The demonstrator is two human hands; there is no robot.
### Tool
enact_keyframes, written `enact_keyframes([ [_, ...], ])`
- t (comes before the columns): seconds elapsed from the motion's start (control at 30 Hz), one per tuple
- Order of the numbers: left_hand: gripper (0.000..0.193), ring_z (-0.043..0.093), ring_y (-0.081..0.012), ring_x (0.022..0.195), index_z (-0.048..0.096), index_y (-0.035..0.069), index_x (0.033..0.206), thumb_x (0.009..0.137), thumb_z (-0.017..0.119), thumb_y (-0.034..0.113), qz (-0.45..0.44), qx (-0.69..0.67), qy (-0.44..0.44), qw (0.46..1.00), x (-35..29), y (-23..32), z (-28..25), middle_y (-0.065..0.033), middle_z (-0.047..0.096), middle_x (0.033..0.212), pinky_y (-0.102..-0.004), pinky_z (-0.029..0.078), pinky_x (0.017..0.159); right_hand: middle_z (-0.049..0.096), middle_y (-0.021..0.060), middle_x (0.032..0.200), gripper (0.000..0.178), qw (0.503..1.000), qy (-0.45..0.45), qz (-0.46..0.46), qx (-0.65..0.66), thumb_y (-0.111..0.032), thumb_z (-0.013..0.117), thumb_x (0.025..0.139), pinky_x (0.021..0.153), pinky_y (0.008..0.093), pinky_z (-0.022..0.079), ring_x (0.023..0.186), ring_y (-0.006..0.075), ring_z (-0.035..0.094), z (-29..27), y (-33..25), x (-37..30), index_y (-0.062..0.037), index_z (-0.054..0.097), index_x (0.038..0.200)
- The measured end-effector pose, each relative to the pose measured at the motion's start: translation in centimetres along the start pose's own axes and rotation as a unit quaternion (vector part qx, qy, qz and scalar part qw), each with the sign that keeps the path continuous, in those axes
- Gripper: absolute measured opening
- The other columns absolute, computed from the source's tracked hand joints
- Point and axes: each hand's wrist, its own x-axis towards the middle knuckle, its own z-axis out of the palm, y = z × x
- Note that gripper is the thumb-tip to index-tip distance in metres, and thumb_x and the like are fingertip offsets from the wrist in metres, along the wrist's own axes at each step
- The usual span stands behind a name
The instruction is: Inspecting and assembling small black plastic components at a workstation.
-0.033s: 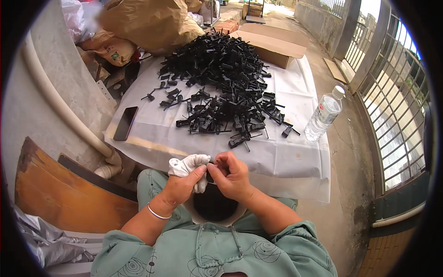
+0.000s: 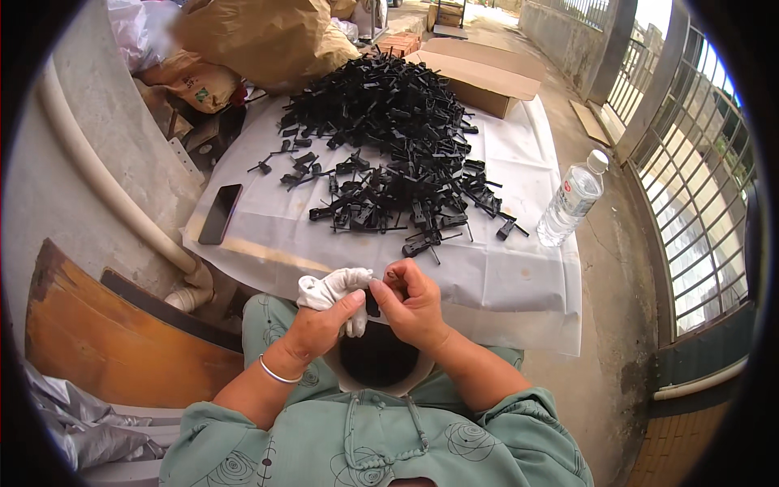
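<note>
My left hand (image 2: 331, 307) wears a white glove over its fingers, with the thumb bare. Its fingers are closed around a small black plastic part (image 2: 372, 305), mostly covered by both hands. Close beside it, my bare right hand (image 2: 411, 307) pinches at the top of this part, thumb against bent fingers. What lies between those fingertips is too small to make out. Below both hands, a round pale-rimmed container (image 2: 345, 380) with a dark inside sits between my knees. A large heap of similar black plastic parts (image 2: 381, 122), many with thin sticks jutting out, covers the table's middle.
A white sheet covers the table (image 2: 503, 284). On it lie a phone (image 2: 221, 214) at the left and an upright clear water bottle (image 2: 571, 199) at the right. A cardboard box (image 2: 479, 77) stands behind. Brown paper sacks (image 2: 251, 40) are piled far left; a barred fence (image 2: 690, 187) runs right.
My right hand has shifted slightly up and to the right. More of the black part now shows between my hands.
</note>
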Motion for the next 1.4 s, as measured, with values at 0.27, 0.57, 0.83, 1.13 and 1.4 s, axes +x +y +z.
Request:
enact_keyframes([
  [0.27, 0.03, 0.051, -0.0054, 0.07, 0.049, -0.002, 0.106, 0.078, 0.059, 0.001, 0.037, 0.251, 0.107, 0.961, 2.5, 0.1, 1.1, -0.0025, 0.056, 0.084, -0.0208, 0.046, 0.063, 0.045, -0.0022, 0.064, 0.023, 0.984, -0.118, 0.132, 0.018, -0.023, 0.052, 0.092, 0.055, 0.0226, 0.037, 0.061, 0.0068, 0.041, -3.7, 0.7, 2.1, -0.0033, 0.053, 0.079],
  [0.57, 0.028, 0.05, -0.008, 0.08, 0.048, -0.002, 0.105, 0.078, 0.056, -0.002, 0.108, 0.273, 0.121, 0.948, 2.5, -1.6, 1.2, -0.004, 0.054, 0.09, -0.0223, 0.045, 0.072, 0.051, 0.0145, 0.065, 0.025, 0.974, -0.208, 0.09, -0.011, -0.02, 0.046, 0.093, 0.057, 0.0342, 0.041, 0.057, 0.0241, 0.045, -3.6, 0.2, 1.7, 0.0003, 0.052, 0.08],
  [0.83, 0.027, 0.049, -0.0078, 0.078, 0.046, -0.002, 0.107, 0.08, 0.052, -0.002, 0.13, 0.312, 0.104, 0.936, 2.2, -1.9, 1.7, -0.0034, 0.053, 0.088, -0.022, 0.044, 0.072, 0.049, 0.0143, 0.062, 0.027, 0.968, -0.223, 0.113, -0.024, -0.02, 0.046, 0.092, 0.055, 0.0342, 0.041, 0.054, 0.0229, 0.043, -3.3, 0.4, 1.6, 0.0007, 0.053, 0.076],
  [1.13, 0.028, 0.057, -0.0167, 0.074, 0.051, -0.003, 0.103, 0.078, 0.058, 0.007, 0.218, 0.451, 0.078, 0.862, 1.9, -1.4, 2.0, -0.0102, 0.058, 0.084, -0.0276, 0.048, 0.069, 0.05, 0.0111, 0.061, 0.029, 0.968, -0.182, 0.16, 0.063, -0.022, 0.047, 0.092, 0.055, 0.0314, 0.04, 0.056, 0.0156, 0.041, -2.5, 1.8, 0.1, 0.0012, 0.052, 0.075],
  [1.4, 0.03, 0.059, -0.0269, 0.076, 0.052, -0.004, 0.103, 0.077, 0.057, 0.01, 0.153, 0.392, 0.094, 0.902, 1.7, -1.4, 2.5, -0.0154, 0.059, 0.085, -0.0329, 0.048, 0.07, 0.044, 0.0017, 0.062, 0.027, 0.967, -0.203, 0.148, 0.033, -0.017, 0.046, 0.093, 0.055, 0.0261, 0.038, 0.061, 0.008, 0.037, -3.2, 0.4, 0.8, -0.0001, 0.05, 0.073],
])
